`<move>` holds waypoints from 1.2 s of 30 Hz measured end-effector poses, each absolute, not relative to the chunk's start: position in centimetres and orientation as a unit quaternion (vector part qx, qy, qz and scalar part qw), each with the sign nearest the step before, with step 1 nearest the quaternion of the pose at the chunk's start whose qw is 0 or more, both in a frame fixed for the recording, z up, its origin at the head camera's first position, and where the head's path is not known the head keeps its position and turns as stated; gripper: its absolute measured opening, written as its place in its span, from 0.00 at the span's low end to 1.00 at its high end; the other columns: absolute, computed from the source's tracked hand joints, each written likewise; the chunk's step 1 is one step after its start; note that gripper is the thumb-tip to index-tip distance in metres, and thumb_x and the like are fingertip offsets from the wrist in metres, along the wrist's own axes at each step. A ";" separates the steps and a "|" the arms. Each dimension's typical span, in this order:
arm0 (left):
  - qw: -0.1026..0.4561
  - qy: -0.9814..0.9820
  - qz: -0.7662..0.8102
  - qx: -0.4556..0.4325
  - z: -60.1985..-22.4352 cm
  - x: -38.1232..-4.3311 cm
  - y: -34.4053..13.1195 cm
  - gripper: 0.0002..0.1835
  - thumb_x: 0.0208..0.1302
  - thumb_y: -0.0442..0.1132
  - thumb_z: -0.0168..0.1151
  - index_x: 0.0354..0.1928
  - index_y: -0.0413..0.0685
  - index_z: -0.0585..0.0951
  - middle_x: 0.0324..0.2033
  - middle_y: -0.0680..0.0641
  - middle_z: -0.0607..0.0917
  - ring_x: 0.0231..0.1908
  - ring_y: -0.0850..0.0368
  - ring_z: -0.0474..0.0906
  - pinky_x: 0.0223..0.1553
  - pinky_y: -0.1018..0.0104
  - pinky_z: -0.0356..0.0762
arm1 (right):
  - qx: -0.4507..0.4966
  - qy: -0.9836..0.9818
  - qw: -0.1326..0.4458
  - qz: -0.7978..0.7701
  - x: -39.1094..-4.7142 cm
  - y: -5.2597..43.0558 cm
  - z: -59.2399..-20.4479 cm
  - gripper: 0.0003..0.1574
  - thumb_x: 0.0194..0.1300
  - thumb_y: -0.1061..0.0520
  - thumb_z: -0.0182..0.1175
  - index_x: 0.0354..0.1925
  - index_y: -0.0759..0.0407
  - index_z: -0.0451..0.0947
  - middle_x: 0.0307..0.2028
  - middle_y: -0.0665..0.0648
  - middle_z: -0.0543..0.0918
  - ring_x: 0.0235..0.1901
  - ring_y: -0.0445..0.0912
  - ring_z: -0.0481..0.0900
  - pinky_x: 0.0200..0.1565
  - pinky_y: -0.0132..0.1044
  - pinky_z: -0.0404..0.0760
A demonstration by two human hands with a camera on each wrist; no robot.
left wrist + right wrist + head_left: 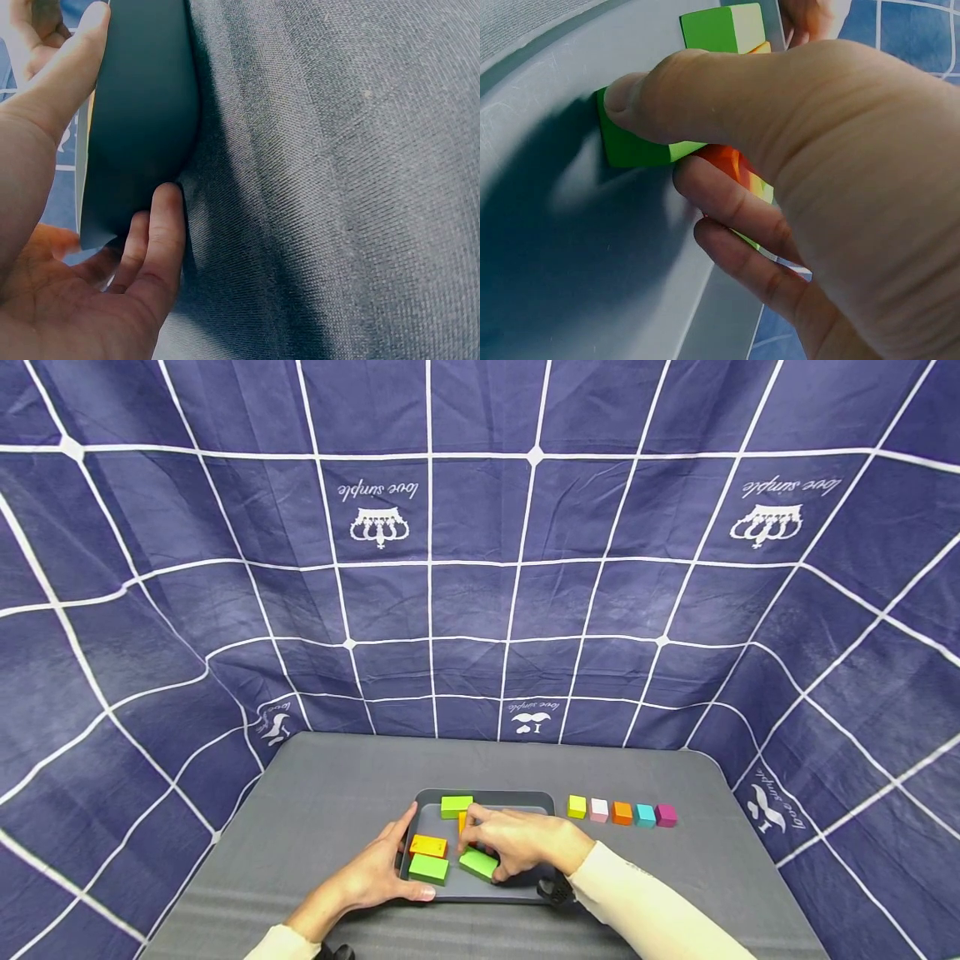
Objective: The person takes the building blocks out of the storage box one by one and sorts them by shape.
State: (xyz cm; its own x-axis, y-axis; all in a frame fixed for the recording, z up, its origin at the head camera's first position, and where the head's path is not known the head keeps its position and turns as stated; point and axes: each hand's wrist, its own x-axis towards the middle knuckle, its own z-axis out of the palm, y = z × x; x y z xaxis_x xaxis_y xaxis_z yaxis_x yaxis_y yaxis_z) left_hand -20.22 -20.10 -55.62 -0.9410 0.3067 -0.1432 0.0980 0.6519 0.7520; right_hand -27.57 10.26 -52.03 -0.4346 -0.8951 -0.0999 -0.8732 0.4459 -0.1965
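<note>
A grey tray (487,898) stands on the table with several blocks in it. My left hand (369,870) holds its near left corner, thumb at the front rim and fingers along the outer side wall. Inside the tray, my right hand (525,839) pinches a green block (477,863) between thumb and fingers; the block sits at a slant. An orange block (462,827) behind it is partly covered by that hand. At the left lie a green block (428,869) and a yellow-orange block (428,846). Another green block (456,807) is by the back wall.
Right of the tray, a row of small cubes runs along the grey table (337,777): yellow (576,807), pale pink (598,810), orange (622,812), cyan (645,815) and magenta (666,815). A blue curtain (480,602) with white lines encloses the back and sides.
</note>
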 end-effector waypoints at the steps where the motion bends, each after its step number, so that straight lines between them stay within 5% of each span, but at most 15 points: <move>1: 0.131 0.899 0.403 0.112 -55.6 -20.2 -20.1 0.80 0.52 0.51 0.98 0.96 0.45 0.51 0.73 0.35 0.77 0.61 0.48 0.81 0.55 0.56 0.82 | -0.523 0.845 0.095 -0.060 -27.6 10.3 -52.0 0.40 0.59 0.53 0.93 0.67 0.36 0.89 0.58 0.43 0.78 0.40 0.26 0.74 0.48 0.20 0.75; 26: 0.115 0.902 0.397 0.123 -56.1 -20.1 -20.0 0.79 0.52 0.51 0.98 0.96 0.43 0.52 0.72 0.36 0.78 0.62 0.48 0.81 0.59 0.53 0.83 | -0.468 0.863 0.109 -0.158 -27.1 12.7 -51.4 0.37 0.63 0.50 0.89 0.66 0.44 0.85 0.57 0.38 0.85 0.50 0.33 0.87 0.52 0.26 0.84; 36: 0.117 0.901 0.401 0.113 -56.1 -20.1 -20.1 0.80 0.51 0.51 0.99 0.96 0.44 0.52 0.73 0.37 0.78 0.63 0.48 0.81 0.60 0.50 0.83 | -0.486 0.866 -0.018 -0.117 -26.4 14.2 -51.7 0.37 0.67 0.38 0.83 0.70 0.44 0.86 0.60 0.41 0.88 0.59 0.39 0.87 0.66 0.40 0.85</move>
State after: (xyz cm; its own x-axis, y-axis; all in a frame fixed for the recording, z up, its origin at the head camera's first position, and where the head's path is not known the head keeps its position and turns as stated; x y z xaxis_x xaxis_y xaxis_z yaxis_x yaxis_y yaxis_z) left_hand -20.05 -20.05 -56.09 -0.9471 0.2978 -0.1201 0.1101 0.6527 0.7496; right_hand -26.42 14.17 -51.70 -0.5272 -0.8372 0.1452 -0.8458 0.5007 -0.1840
